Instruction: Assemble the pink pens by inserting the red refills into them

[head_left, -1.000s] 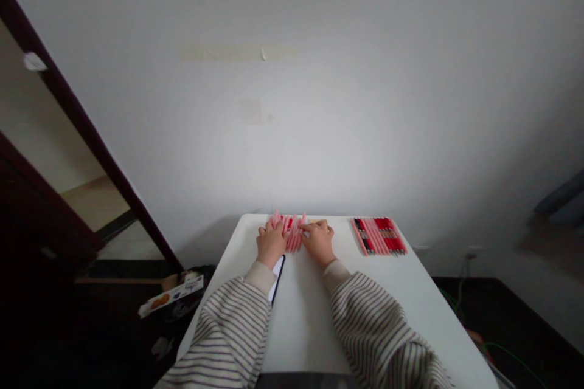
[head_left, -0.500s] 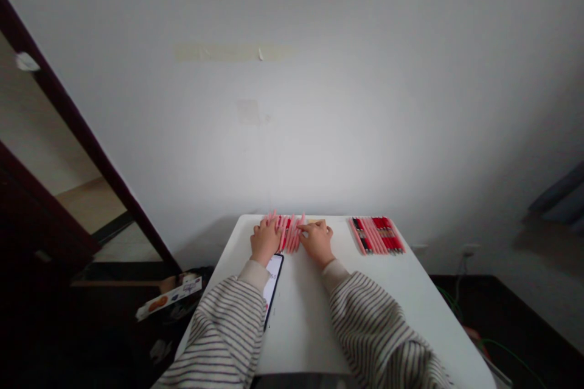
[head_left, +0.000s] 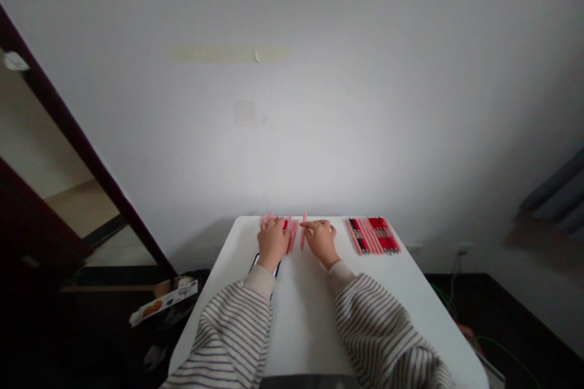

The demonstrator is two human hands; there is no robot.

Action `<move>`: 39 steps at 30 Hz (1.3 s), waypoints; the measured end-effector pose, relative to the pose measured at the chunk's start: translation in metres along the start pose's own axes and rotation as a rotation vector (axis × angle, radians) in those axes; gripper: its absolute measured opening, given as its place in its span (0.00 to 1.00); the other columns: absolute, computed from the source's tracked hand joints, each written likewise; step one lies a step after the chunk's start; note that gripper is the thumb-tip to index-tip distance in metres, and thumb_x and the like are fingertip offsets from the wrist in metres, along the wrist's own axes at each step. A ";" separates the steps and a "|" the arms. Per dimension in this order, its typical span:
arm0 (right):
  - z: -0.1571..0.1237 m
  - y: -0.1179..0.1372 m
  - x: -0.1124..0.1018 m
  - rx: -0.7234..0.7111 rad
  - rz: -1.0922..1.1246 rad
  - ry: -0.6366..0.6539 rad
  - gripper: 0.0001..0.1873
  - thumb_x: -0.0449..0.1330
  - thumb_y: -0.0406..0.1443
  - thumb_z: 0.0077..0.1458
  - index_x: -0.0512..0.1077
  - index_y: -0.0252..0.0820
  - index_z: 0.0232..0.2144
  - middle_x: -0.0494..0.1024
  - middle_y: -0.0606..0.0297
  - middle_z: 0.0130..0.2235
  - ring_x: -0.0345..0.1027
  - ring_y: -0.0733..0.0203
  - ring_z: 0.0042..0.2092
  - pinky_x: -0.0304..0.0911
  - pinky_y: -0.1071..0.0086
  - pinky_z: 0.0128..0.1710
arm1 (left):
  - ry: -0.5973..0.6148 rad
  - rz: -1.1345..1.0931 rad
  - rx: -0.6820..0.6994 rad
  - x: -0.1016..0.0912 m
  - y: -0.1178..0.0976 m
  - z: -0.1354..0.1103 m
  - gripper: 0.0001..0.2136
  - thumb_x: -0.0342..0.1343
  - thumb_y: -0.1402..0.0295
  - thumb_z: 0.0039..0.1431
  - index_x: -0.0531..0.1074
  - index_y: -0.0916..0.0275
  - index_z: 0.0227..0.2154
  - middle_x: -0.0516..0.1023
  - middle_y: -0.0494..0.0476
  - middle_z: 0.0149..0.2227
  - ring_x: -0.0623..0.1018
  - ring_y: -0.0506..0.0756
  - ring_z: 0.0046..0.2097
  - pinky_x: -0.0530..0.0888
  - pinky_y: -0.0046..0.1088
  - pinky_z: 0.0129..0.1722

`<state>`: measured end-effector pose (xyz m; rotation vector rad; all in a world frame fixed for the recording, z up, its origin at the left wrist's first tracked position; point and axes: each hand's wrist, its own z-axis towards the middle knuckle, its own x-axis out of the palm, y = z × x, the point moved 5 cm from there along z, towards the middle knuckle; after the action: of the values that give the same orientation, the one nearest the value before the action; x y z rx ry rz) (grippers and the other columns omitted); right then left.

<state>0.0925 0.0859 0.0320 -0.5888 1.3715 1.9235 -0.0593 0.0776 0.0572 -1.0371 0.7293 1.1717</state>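
Note:
My left hand (head_left: 273, 243) lies over a loose group of pink and red pens (head_left: 293, 234) near the table's far edge. Its fingers are spread on top of the pens, and part of the group is hidden beneath it. Between the thumb and fingertips of my right hand (head_left: 321, 239) is one pink pen (head_left: 303, 237), standing a little apart to the right of that group. A phone (head_left: 254, 261) lies on the table, mostly covered by my left wrist.
Farther right on the white table (head_left: 310, 328) is a neat row of pink, red and black pens (head_left: 373, 236). The wall (head_left: 292, 158) rises behind the table. A printed white box (head_left: 164, 302) sits low on the left, beside the table.
The pink pen at my right hand has come apart from the group. My left hand has shifted right over the pens, and its wrist now covers more of the phone.

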 end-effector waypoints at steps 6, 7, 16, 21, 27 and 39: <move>0.000 -0.012 -0.016 0.009 -0.033 -0.047 0.17 0.51 0.33 0.58 0.75 0.55 0.43 0.78 0.66 0.44 0.58 0.55 0.51 0.42 0.57 0.53 | -0.040 -0.066 0.105 0.008 -0.029 -0.006 0.16 0.46 0.61 0.61 0.73 0.58 0.45 0.75 0.60 0.49 0.69 0.58 0.53 0.62 0.40 0.57; -0.001 -0.012 -0.019 0.001 -0.047 -0.050 0.16 0.52 0.33 0.58 0.75 0.55 0.44 0.78 0.66 0.44 0.58 0.55 0.51 0.42 0.57 0.53 | -0.026 -0.089 0.095 0.011 -0.032 -0.008 0.15 0.46 0.62 0.60 0.73 0.59 0.45 0.74 0.60 0.49 0.69 0.58 0.53 0.63 0.40 0.55; -0.015 -0.030 -0.029 -0.047 -0.206 -0.112 0.18 0.55 0.33 0.57 0.72 0.56 0.48 0.76 0.65 0.47 0.56 0.53 0.53 0.42 0.59 0.52 | -0.091 -0.206 0.120 0.029 -0.047 -0.030 0.14 0.46 0.61 0.61 0.76 0.57 0.38 0.76 0.58 0.46 0.69 0.59 0.51 0.62 0.42 0.54; -0.024 -0.039 -0.033 -0.065 -0.241 -0.180 0.17 0.57 0.34 0.57 0.73 0.56 0.48 0.76 0.64 0.46 0.54 0.52 0.53 0.41 0.58 0.52 | -0.150 -0.272 0.191 0.037 -0.044 -0.039 0.14 0.47 0.58 0.61 0.77 0.56 0.37 0.75 0.57 0.44 0.68 0.57 0.51 0.58 0.43 0.58; -0.026 -0.045 -0.033 -0.025 -0.218 -0.219 0.15 0.59 0.35 0.56 0.74 0.54 0.46 0.77 0.64 0.44 0.53 0.52 0.52 0.41 0.58 0.52 | -0.124 -0.280 0.224 0.036 -0.043 -0.044 0.12 0.53 0.56 0.57 0.77 0.54 0.36 0.75 0.56 0.45 0.67 0.58 0.51 0.55 0.46 0.59; -0.030 -0.044 -0.032 0.004 -0.184 -0.259 0.14 0.59 0.36 0.55 0.74 0.54 0.45 0.77 0.65 0.44 0.55 0.53 0.51 0.41 0.59 0.52 | -0.059 -0.239 0.202 0.033 -0.045 -0.045 0.06 0.57 0.61 0.53 0.78 0.52 0.32 0.74 0.54 0.46 0.65 0.59 0.53 0.51 0.49 0.60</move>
<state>0.1463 0.0583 0.0168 -0.4308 1.1181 1.7782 -0.0046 0.0457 0.0231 -0.8898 0.6432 0.9002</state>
